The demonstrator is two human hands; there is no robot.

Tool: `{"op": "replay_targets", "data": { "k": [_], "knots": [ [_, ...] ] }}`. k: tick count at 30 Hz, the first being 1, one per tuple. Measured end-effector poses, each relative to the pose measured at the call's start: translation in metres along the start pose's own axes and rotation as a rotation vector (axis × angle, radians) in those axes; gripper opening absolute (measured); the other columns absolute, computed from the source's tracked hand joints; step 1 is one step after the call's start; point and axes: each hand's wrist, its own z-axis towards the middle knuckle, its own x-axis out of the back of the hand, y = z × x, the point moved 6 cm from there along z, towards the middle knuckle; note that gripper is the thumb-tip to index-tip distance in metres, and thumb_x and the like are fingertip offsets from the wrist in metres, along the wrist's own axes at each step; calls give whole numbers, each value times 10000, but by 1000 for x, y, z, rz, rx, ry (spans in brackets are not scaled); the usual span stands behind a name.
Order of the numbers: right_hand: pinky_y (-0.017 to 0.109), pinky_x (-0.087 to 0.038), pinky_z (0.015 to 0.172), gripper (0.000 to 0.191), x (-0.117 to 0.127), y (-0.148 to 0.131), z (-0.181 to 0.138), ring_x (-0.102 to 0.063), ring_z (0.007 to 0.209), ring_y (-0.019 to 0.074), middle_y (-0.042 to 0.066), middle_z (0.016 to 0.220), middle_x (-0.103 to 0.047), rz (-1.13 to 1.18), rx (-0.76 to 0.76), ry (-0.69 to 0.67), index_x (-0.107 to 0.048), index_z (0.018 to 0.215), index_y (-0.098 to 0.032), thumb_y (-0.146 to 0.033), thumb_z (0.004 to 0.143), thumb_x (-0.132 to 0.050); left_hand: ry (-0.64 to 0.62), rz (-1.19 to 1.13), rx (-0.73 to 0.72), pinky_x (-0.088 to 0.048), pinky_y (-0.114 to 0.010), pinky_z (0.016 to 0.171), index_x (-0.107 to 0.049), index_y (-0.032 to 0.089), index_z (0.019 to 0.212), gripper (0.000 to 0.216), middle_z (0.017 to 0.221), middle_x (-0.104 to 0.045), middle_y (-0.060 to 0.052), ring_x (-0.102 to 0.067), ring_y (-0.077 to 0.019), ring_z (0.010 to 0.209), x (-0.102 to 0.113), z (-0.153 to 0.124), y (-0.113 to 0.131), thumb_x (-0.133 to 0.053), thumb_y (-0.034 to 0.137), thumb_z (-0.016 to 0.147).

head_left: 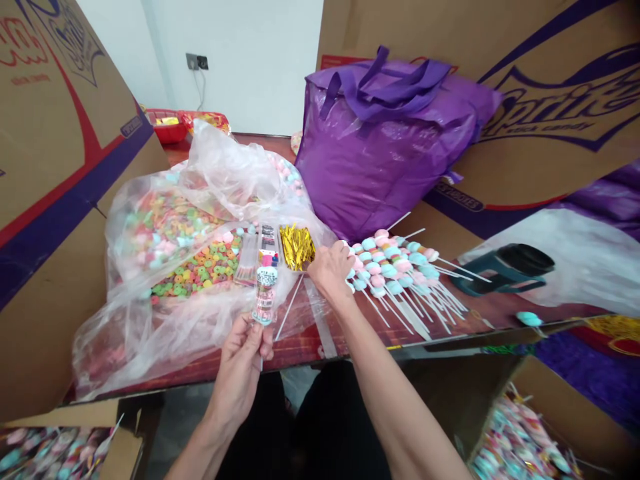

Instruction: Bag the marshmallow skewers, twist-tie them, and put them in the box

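Upright in my left hand is a wrapped candy skewer, held by its lower end and stick. Its clear wrapper carries a printed label, with pink and blue pieces inside. My right hand is curled between a small tray of gold twist ties and a pile of candy skewers. Its fingertips are partly hidden, so what they pinch does not show. The piled skewers are pink and blue on white sticks. One loose white stick lies between my hands.
Clear plastic bags of candy rings and marshmallows cover the table's left side. Behind stands a purple bag; to the right lies a dark teal tumbler. Large cartons flank the table. Below, an open box holds wrapped skewers.
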Motion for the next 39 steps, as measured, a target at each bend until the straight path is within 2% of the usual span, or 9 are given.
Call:
{"op": "replay_targets", "data": {
  "k": [7, 10, 13, 16, 21, 24, 29, 34, 39],
  "knots": [
    [429, -398, 776, 311, 48, 20, -45, -602, 893, 314, 214, 973, -665, 114, 32, 154, -749, 921, -105, -135, 924, -439, 67, 42, -45, -312, -193, 533, -616, 163, 833, 296, 710, -564, 11, -374, -57, 558, -4, 8, 6, -811, 366, 740],
    [332, -418, 676, 205, 43, 30, -77, -589, 669, 214, 79, 717, -667, 608, 45, 36, -717, 802, -164, -225, 900, -548, 72, 115, -108, -308, -191, 534, -583, 206, 932, 265, 690, -573, 29, -387, -69, 557, -8, 11, 3, -754, 357, 798],
    [271, -426, 563, 177, 21, 26, -110, -551, 558, 161, 8, 645, -646, 1178, 11, -134, -688, 769, -192, -340, 848, -631, 66, 140, -124, -304, -182, 529, -527, 226, 911, 264, 671, -567, 47, -408, -71, 556, -12, 13, -3, -738, 341, 802],
    [251, -429, 524, 175, 3, 19, -130, -536, 526, 139, -3, 637, -651, 1408, -45, -206, -690, 773, -191, -357, 819, -659, 81, 121, -118, -294, -175, 515, -503, 217, 870, 296, 672, -563, 50, -409, -62, 544, -14, 16, -4, -750, 346, 770],
    [247, -435, 536, 194, 11, 16, -116, -530, 531, 131, -6, 635, -641, 1385, -17, -67, -674, 765, -180, -357, 836, -641, 124, 71, -139, -313, -171, 519, -492, 213, 878, 345, 686, -568, 51, -394, -54, 535, -14, 18, 7, -775, 337, 725],
    [272, -478, 658, 145, 26, 14, -78, -606, 650, 166, 24, 693, -670, 1095, 13, 87, -669, 773, -168, -269, 853, -602, 141, 68, -164, -318, -169, 515, -492, 211, 875, 366, 697, -565, 49, -388, -53, 537, -14, 15, 11, -790, 353, 715],
    [350, -456, 741, 193, 26, 9, -28, -648, 766, 254, 124, 773, -712, 650, -40, 89, -713, 879, -114, -75, 785, -549, 135, 86, -135, -318, -169, 521, -497, 204, 860, 384, 702, -563, 44, -386, -54, 548, -12, 11, 6, -799, 397, 722],
    [304, -457, 695, 169, 33, 28, -78, -608, 684, 194, 45, 740, -691, 935, 19, 197, -717, 846, -164, -213, 872, -557, 117, 99, -123, -322, -177, 535, -503, 206, 867, 376, 721, -561, 40, -394, -60, 566, -12, 12, 5, -789, 409, 732],
    [257, -451, 595, 145, 19, 22, -146, -579, 616, 153, -2, 700, -680, 1276, 119, -135, -733, 809, -194, -292, 864, -642, -9, 161, -65, -367, -196, 579, -525, 221, 901, 271, 769, -541, 47, -434, -76, 619, -21, 7, -6, -748, 289, 763]
  ]
}}
